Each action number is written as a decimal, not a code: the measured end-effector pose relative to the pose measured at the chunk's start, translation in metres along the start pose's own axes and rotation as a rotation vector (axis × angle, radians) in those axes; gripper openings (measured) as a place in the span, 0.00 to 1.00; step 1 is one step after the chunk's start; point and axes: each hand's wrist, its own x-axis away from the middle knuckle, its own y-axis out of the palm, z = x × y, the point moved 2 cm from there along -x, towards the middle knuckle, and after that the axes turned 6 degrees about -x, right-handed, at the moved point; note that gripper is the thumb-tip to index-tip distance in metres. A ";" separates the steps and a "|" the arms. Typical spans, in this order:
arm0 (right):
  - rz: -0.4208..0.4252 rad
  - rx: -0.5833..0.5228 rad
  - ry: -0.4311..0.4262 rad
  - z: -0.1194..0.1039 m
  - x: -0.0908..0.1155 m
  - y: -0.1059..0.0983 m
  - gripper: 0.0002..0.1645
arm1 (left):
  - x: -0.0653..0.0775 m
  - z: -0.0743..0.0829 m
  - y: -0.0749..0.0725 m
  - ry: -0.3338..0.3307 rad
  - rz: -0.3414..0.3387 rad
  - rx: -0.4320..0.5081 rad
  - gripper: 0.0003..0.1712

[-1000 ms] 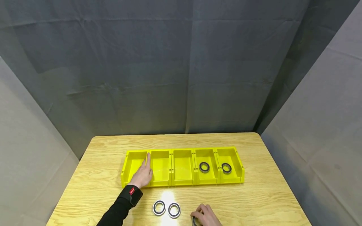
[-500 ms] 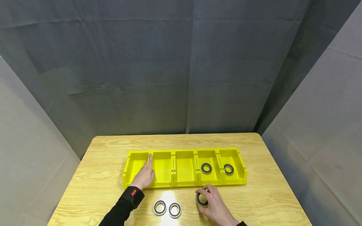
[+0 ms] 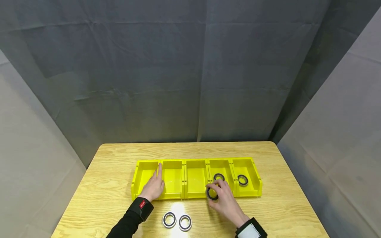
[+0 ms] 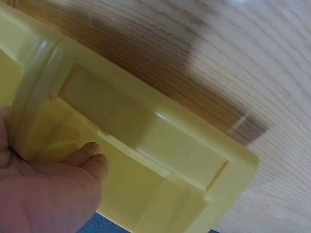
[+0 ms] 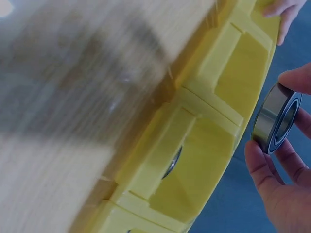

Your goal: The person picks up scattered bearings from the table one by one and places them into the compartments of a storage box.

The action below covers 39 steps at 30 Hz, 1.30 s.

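My right hand [image 3: 227, 204] holds a ball bearing [image 3: 208, 195] between thumb and fingers, over the front of the fourth compartment from the left in a row of yellow bins [image 3: 196, 195]. In the right wrist view this bearing [image 5: 267, 124] has a shiny steel outer ring and a dark seal. My left hand [image 3: 153, 187] rests on the divider between the two leftmost bins, index finger stretched along it. In the left wrist view other fingertips [image 4: 97, 162] reach inside the end bin. One bearing [image 3: 219, 174] lies in the fourth bin, partly hidden by my right hand.
Another bearing [image 3: 243, 185] lies in the rightmost bin. Two more bearings, the left one [image 3: 164, 220] and the right one [image 3: 180, 223], lie side by side on the wooden table [image 3: 282, 211] in front of the bins. A dark cloth [image 3: 154, 82] hangs behind the table.
My right hand has carried its bearing from the table's near side forward to the front of the fourth bin. The left hand keeps its place on the divider.
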 end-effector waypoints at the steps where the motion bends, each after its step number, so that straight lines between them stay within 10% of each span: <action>1: 0.004 -0.002 -0.001 0.000 -0.003 0.000 0.28 | 0.000 0.001 -0.001 -0.003 -0.002 -0.002 0.44; 20: 0.035 0.000 -0.054 -0.009 -0.052 0.003 0.25 | 0.002 0.003 -0.003 -0.007 0.000 -0.015 0.43; 39: -0.082 0.070 -0.033 -0.007 -0.090 0.049 0.26 | 0.001 0.003 0.000 -0.001 0.018 -0.016 0.43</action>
